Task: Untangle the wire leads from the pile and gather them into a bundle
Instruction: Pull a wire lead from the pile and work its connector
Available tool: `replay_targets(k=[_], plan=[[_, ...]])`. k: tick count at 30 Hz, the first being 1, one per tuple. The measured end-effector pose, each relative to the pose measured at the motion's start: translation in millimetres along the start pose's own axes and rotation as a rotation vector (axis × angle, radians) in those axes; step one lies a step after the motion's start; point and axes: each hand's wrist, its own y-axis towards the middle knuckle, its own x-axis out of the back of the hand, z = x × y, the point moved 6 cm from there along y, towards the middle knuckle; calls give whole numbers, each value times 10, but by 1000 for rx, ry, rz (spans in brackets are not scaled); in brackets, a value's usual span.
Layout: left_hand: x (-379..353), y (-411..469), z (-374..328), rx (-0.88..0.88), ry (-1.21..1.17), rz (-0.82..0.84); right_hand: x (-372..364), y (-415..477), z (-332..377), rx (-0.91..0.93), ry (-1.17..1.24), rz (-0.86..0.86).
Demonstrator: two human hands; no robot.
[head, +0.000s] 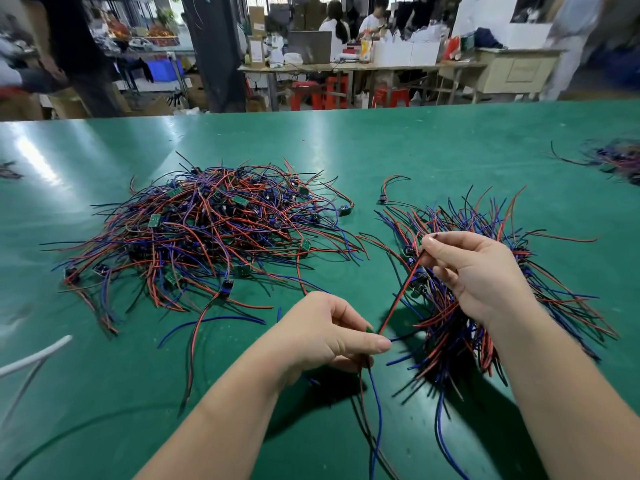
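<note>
A green table point(398, 140) filled most of the view. On its left half lay the tangled pile point(207, 230) of red, blue and black wire leads with small green boards scattered through it. To the right, well apart from the pile, the gathered bundle point(460, 327) fanned out on the table, its wire ends pointing away and toward the person. It lay partly behind the right hand point(478, 271); whether that hand also gripped it could not be told. The right hand was raised over the bundle, with thumb and forefinger pinching the upper end of one red lead point(398, 299). That lead ran taut and slanting down to the left hand point(325, 334), which hovered between pile and bundle, nearer the person. Its thumb and fingers were curled and pinched a small green board point(370, 329). A blue wire point(378, 410) and a dark one hung from that grip toward the lower edge of the view. A white cable point(34, 356) lay at the table's left edge. One loose lead point(389, 188) lay between pile and bundle, touching neither.
</note>
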Motion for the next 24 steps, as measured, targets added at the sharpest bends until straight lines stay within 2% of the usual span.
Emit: replay_targets(k=[7,10,13,17,18,20,24], plan=[[73,29,15,2,55,-31,-12,15,-57,-40,169,-27],[163,47,-14,-48,2,-127,-8,45,-47,-21,218,-51],[230,90,-40,-89,-220,-237,-80,-19,-18,63,-1,-16],[184,130,-19,-86,-448,-249,-512,-294,-111,215,-444,370],[155,138,-17,-80,-467,-226,-590,-355,-138,282,-596,414],[114,140,-16,-55,-471,-194,-656,-408,-163,397,-791,394],[68,113,-85,-32,-520,-107,-584,-371,-136,343,-659,288]])
